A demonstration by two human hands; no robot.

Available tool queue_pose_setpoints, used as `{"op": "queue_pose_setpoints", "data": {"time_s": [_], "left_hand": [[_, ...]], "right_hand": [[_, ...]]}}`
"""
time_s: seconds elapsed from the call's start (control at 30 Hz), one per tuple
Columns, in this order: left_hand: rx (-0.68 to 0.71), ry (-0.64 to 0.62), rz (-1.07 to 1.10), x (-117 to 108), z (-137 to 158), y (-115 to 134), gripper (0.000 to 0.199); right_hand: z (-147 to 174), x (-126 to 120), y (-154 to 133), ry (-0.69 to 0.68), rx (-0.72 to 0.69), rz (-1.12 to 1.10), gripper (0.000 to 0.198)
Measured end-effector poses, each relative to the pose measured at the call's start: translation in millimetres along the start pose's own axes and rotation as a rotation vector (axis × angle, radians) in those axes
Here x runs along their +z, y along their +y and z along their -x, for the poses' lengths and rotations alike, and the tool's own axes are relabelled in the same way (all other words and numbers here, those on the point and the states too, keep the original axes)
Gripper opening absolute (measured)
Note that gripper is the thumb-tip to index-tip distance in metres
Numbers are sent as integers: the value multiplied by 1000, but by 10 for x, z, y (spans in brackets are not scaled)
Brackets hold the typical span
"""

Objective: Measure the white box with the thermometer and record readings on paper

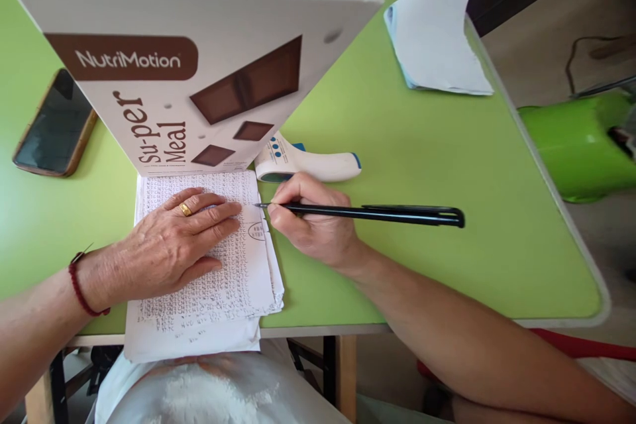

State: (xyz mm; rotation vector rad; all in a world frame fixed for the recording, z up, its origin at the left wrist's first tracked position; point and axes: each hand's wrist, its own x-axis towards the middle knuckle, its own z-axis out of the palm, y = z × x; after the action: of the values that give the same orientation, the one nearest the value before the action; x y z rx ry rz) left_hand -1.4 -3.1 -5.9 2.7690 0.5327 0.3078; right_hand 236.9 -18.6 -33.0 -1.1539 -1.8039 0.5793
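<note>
The right hand (pixel 318 233) pinches the pen (pixel 397 213) near its left end, the best hold; it seems light, stiff. The left hand (pixel 171 248) lies loosely spread on likely easily creased paper (pixel 259 271).

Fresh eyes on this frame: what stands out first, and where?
First, the big white NutriMotion box with brown printed shapes, looming over the upper left of the light-green tabletop. Next, the long black plastic pen in the right hand, its tip at the right edge of the white handwritten paper sheets. The left hand rests on those sheets, wearing a gold ring.
</note>
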Motion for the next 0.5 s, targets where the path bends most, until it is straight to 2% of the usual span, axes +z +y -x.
{"op": "queue_pose_setpoints", "data": {"time_s": [0.2, 0.37, 0.5], "left_hand": [[1, -25, -15, -13, -8, -12, 41], [-5, -22, -5, -30, -4, -10, 39], [-1, -28, -6, -23, 3, -18, 41]], "right_hand": [[7, -47, -50, 163, -66, 73, 16], [-4, -113, -122, 166, -100, 269, 18], [-35, -190, -128, 116, -252, 301, 23]]}}
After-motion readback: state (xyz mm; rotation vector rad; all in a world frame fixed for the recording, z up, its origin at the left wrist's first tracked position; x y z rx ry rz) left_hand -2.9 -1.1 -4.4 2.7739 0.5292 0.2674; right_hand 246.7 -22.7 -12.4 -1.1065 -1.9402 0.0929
